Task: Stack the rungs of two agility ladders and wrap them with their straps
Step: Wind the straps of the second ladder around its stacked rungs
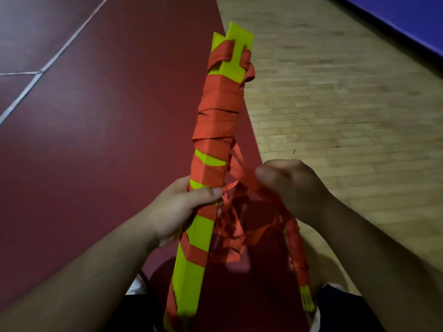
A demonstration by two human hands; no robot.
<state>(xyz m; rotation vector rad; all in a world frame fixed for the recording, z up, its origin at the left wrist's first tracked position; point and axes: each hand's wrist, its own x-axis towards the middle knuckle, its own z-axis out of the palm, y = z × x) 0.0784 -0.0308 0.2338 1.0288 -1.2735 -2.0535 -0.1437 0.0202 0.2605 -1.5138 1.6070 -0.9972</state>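
A stack of neon-yellow ladder rungs (191, 279) stands nearly upright in the middle of the view, its upper half bound in orange strap (217, 111). My left hand (182, 209) grips the stack at mid-height, thumb across the front. My right hand (292, 188), to the right of the stack, is closed round a stretch of the loose orange strap pulled away from the bundle. More loose strap (230, 236) hangs tangled between my hands. A second bundle (299, 257), wrapped in orange with a yellow end, hangs lower right.
Below lies a dark red court floor (96, 140) with white lines (40, 73). To the right is pale wooden flooring (347, 104), with a blue surface (407, 17) at the top right corner. Dark clothing shows at the bottom edge.
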